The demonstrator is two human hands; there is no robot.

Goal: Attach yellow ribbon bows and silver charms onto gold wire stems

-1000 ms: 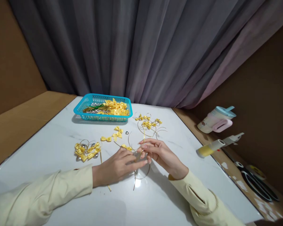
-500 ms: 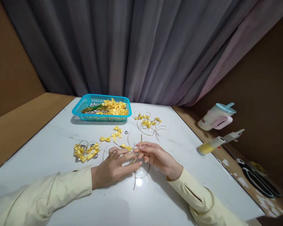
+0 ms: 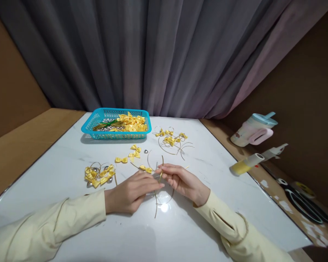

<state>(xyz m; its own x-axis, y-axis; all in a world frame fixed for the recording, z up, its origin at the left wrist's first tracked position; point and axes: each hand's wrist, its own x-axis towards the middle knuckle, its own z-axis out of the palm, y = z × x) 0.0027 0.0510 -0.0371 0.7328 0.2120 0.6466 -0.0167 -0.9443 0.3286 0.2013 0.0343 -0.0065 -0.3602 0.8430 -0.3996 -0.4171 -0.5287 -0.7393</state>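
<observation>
My right hand (image 3: 182, 181) pinches a thin gold wire (image 3: 162, 160) between thumb and fingertips, its upper end sticking up. My left hand (image 3: 133, 191) meets it from the other side, fingers drawn together on the same wire; the exact grip is partly hidden. Below the hands, curved wires (image 3: 156, 209) hang or lie over the white tabletop. A yellow ribbon bow (image 3: 145, 169) lies just behind my left fingers. Farther back are several loose yellow bows (image 3: 121, 160) and a small silver bead (image 3: 145, 151).
A blue basket (image 3: 116, 135) holds yellow bows, silver beads and a green-tied wire bundle. Bow-and-wire pieces lie left (image 3: 100, 175) and back right (image 3: 171, 140). Along the right edge are a lidded cup (image 3: 242, 133), a yellow-filled tube (image 3: 243, 166) and scissors (image 3: 303, 205).
My left fingers, spread around the wire before, have closed together near my right fingertips. My right hand keeps its pinch almost unmoved. The camera view has shifted slightly.
</observation>
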